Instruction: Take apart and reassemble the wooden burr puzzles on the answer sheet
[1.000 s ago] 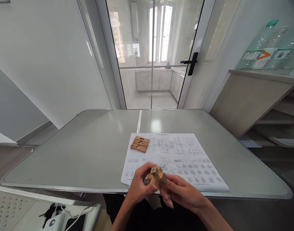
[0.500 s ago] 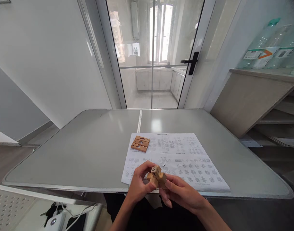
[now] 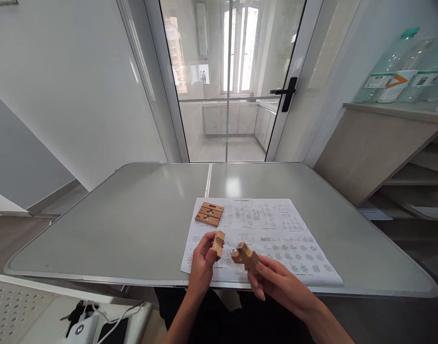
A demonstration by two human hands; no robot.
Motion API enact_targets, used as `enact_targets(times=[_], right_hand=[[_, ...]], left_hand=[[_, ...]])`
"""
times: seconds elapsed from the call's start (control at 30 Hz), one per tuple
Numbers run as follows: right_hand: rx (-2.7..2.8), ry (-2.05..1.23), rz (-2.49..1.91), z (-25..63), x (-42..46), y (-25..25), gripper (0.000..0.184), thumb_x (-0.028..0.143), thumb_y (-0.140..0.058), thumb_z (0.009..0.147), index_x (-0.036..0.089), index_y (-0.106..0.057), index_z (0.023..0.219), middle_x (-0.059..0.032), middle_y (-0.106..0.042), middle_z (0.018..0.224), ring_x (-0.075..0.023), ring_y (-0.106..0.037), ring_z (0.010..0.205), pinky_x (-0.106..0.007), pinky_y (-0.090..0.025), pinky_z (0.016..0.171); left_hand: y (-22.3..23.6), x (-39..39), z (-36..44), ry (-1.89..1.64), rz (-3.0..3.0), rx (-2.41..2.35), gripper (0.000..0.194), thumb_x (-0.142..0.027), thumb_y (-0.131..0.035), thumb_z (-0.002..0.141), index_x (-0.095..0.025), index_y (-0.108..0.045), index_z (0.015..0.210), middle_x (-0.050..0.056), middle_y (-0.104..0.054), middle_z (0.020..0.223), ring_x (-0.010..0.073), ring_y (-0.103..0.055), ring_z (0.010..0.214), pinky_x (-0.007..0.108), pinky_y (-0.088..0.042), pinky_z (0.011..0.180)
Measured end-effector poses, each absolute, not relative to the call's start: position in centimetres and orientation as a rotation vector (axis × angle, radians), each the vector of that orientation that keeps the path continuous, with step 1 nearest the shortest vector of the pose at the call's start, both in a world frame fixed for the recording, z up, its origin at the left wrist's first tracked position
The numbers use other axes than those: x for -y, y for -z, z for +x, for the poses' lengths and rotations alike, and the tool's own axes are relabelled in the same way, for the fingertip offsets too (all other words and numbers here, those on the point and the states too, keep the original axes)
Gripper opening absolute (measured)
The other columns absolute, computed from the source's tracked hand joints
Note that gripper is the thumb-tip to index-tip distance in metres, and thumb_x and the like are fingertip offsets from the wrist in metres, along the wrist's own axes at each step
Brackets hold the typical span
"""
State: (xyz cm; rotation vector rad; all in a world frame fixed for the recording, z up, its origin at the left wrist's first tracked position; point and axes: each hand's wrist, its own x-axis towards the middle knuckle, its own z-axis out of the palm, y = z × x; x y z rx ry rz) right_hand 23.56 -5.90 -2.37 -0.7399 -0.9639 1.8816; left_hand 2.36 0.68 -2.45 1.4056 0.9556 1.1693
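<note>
My left hand is closed on a notched wooden puzzle piece, a light bar with a cut-out in its side, held upright. To its right, my right hand pinches a wooden burr puzzle, a few pieces joined together with a dark mark on one end. A small gap separates the two. Both are above a printed instruction sheet covered in line diagrams. Three more wooden puzzle pieces with cut-outs lie side by side at the sheet's upper left corner.
The grey folding table has a seam down its middle. Lower left stands a white surface with a white device, cables and keys. Plastic bottles stand on a shelf at the right. Behind the table is a glass door.
The wooden puzzle held between both hands has come apart. My left hand has drawn one piece up and left, while my right hand keeps the joined rest, now slightly further right.
</note>
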Motion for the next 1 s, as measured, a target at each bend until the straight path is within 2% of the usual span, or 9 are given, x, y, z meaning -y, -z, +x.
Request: enact_targets(times=[0.1, 0.23, 0.4, 0.57, 0.63, 0.73, 0.8, 0.87, 1.0], right_hand=[[0.945, -1.744, -0.872, 24.5, 5.3, 2.0, 0.037, 0.053, -0.063, 0.1, 0.017, -0.066, 0.105, -0.0004, -0.058, 0.082, -0.012, -0.05, 0.067, -0.029, -0.043, 0.07], [1.029, -1.45, -1.043, 24.9, 4.0, 1.5, 0.043, 0.061, -0.062, 0.097, 0.018, -0.063, 0.094, -0.0006, -0.058, 0.081, -0.0147, -0.05, 0.071, -0.031, -0.045, 0.074], [1.083, -1.258, -1.154, 24.9, 3.4, 2.0, 0.05, 0.069, -0.061, 0.093, 0.02, -0.062, 0.097, -0.0006, -0.059, 0.079, -0.0164, -0.054, 0.069, -0.031, -0.048, 0.071], [1.151, -1.257, -1.16, 25.1, 3.8, 2.3, 0.045, 0.066, -0.056, 0.097, 0.021, -0.063, 0.1, -0.0017, -0.061, 0.082, -0.0176, -0.056, 0.071, -0.032, -0.05, 0.074], [1.183, -1.25, -1.156, 25.2, 3.8, 2.4, 0.044, 0.064, -0.055, 0.099, 0.021, -0.063, 0.101, -0.0019, -0.061, 0.082, -0.0176, -0.056, 0.072, -0.032, -0.05, 0.074], [1.239, -1.228, -1.163, 25.1, 3.8, 2.4, 0.04, 0.061, -0.053, 0.101, 0.022, -0.061, 0.105, -0.0011, -0.061, 0.082, -0.0171, -0.057, 0.071, -0.031, -0.049, 0.073], [1.307, -1.207, -1.18, 24.9, 3.9, 2.1, 0.037, 0.058, -0.05, 0.103, 0.022, -0.06, 0.107, -0.0006, -0.062, 0.083, -0.0168, -0.058, 0.071, -0.031, -0.049, 0.074], [1.399, -1.178, -1.2, 24.4, 4.1, 1.5, 0.033, 0.054, -0.048, 0.105, 0.023, -0.059, 0.107, -0.0002, -0.062, 0.084, -0.0167, -0.058, 0.073, -0.031, -0.048, 0.076], [1.579, -1.114, -1.188, 23.1, 4.5, -0.5, 0.028, 0.047, -0.045, 0.108, 0.022, -0.059, 0.109, 0.0007, -0.062, 0.08, -0.0169, -0.058, 0.073, -0.03, -0.047, 0.074]], left_hand=[[2.0, -0.7, 2.8, -1.146, 1.474, -1.076, 0.061, -0.073, -0.06, 0.086, -0.02, -0.063, 0.115, 0.008, -0.07, 0.107, 0.0242, -0.064, 0.09, 0.034, -0.053, 0.079], [1.2, -1.4, 2.2, -1.086, 1.816, -1.379, 0.045, -0.061, -0.073, 0.084, -0.022, -0.065, 0.106, 0.006, -0.069, 0.104, 0.0272, -0.064, 0.095, 0.04, -0.051, 0.088], [1.5, -3.4, 0.0, -1.006, 2.102, -1.722, 0.057, -0.07, -0.07, 0.081, -0.019, -0.064, 0.107, 0.01, -0.064, 0.105, 0.0338, -0.063, 0.101, 0.048, -0.051, 0.091], [2.4, -4.9, -1.0, -0.824, 2.185, -1.957, 0.064, -0.075, -0.064, 0.083, -0.016, -0.064, 0.107, 0.014, -0.064, 0.107, 0.0367, -0.061, 0.104, 0.053, -0.049, 0.097], [2.4, -5.0, -1.0, -0.829, 2.181, -1.987, 0.069, -0.075, -0.065, 0.082, -0.014, -0.063, 0.115, 0.015, -0.063, 0.11, 0.0382, -0.06, 0.107, 0.055, -0.048, 0.098], [1.7, -4.4, -0.6, -0.989, 2.147, -1.883, 0.071, -0.07, -0.064, 0.086, -0.016, -0.057, 0.132, 0.013, -0.059, 0.112, 0.0359, -0.059, 0.107, 0.052, -0.05, 0.095], [0.8, -3.5, -0.3, -1.071, 2.104, -1.689, 0.058, -0.062, -0.06, 0.093, -0.021, -0.056, 0.135, 0.009, -0.058, 0.108, 0.0299, -0.06, 0.099, 0.046, -0.053, 0.089], [-0.4, -2.4, 0.3, -1.005, 2.048, -1.438, 0.05, -0.053, -0.064, 0.094, -0.025, -0.056, 0.134, 0.007, -0.06, 0.108, 0.0248, -0.061, 0.092, 0.04, -0.053, 0.085], [-2.3, -0.7, 1.8, -0.718, 1.879, -1.088, 0.07, -0.045, -0.081, 0.08, -0.026, -0.054, 0.142, 0.01, -0.064, 0.128, 0.0257, -0.063, 0.103, 0.04, -0.053, 0.092]])
